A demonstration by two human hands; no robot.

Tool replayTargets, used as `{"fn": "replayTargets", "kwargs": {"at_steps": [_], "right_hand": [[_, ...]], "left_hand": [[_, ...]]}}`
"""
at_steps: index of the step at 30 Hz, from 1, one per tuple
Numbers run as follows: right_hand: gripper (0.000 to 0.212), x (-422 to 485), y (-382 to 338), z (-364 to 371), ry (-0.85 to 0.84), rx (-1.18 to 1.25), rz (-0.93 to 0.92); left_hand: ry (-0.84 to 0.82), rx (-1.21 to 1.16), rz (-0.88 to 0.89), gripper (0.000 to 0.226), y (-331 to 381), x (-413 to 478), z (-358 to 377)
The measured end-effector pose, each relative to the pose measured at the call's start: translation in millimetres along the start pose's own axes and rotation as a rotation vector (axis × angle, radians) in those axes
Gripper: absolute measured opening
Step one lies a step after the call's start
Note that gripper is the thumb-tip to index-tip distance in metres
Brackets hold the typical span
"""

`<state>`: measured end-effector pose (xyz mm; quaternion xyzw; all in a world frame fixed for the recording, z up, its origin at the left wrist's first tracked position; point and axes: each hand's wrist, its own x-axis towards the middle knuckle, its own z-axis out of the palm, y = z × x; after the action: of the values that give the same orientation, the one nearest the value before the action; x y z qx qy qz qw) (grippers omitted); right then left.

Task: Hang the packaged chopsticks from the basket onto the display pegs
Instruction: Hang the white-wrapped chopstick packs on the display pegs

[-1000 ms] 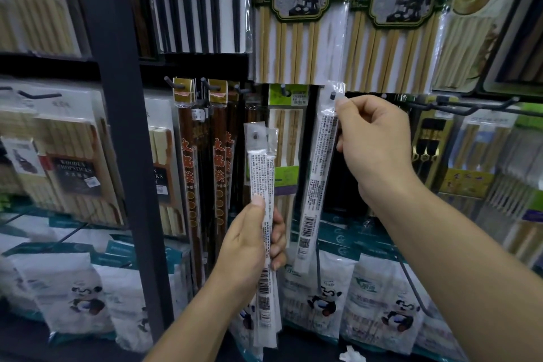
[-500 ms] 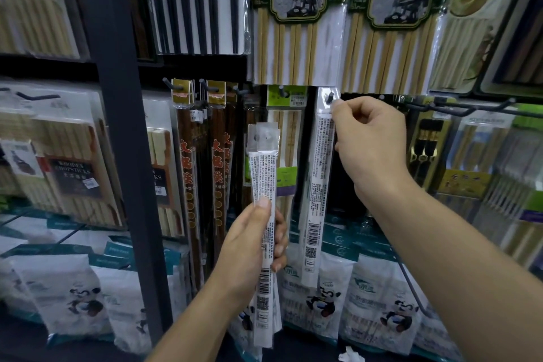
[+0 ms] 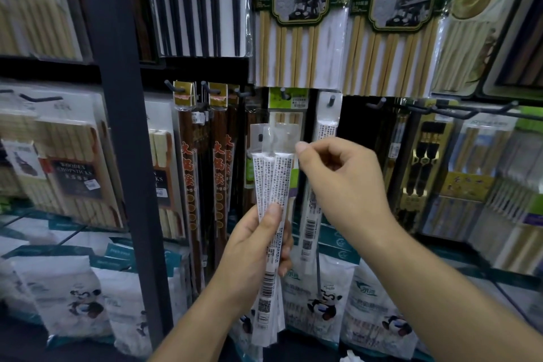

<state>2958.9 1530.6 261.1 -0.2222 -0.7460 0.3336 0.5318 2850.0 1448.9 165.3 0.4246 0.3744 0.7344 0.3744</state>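
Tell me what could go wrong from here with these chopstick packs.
1. The left hand grips the fanned packs only at mid-length. Pulling one out by its clear tab may drag the others loose.
2. The tabs overlap, so two packs might get taken at once.
3. The right hand works just in front of the hung pack. A knock might lift it off its peg.

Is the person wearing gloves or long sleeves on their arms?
No. The left hand and right hand have no gloves, rings or watch. The left forearm and right forearm show no sleeves either.
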Motion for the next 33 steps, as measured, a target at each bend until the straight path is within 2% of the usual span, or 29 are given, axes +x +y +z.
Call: {"fn": "replayTargets", "kwargs": {"at_steps": [3,6,9,12,17,20,33], "right_hand": [[0.022,-2,-2,5,-0.023,-0.002,-0.006],[0.028,-1,-2,5,-0.022,0.060,0.041],[0.031,2,-3,1,0.016,0.094,0.067],[0.030,9,-7,-4,0.064,0.113,0.047],[0.032,30,-13,-15,0.174,0.097,0.020],[0.033,39,-12,-16,0.191,0.052,0.029],[0.031,37,4,-18,0.261,-0.058,0.029]], "left_hand": [[-0.037,-0.026,0.000,0.028,0,-1,1],[-0.062,-0.017,-0.009,0.039,0,-1,1],[-0.024,-0.080,-0.070,0.053,-3,0,-1],[0.025,-0.022,-0.089,0.062,-5,0,-3],[0.080,0.176,-0.040,0.052,-3,1,-5],[0.071,0.137,-0.011,0.043,-3,2,-4],[-0.030,0.054,-0.019,0.036,1,0,-4]]}}
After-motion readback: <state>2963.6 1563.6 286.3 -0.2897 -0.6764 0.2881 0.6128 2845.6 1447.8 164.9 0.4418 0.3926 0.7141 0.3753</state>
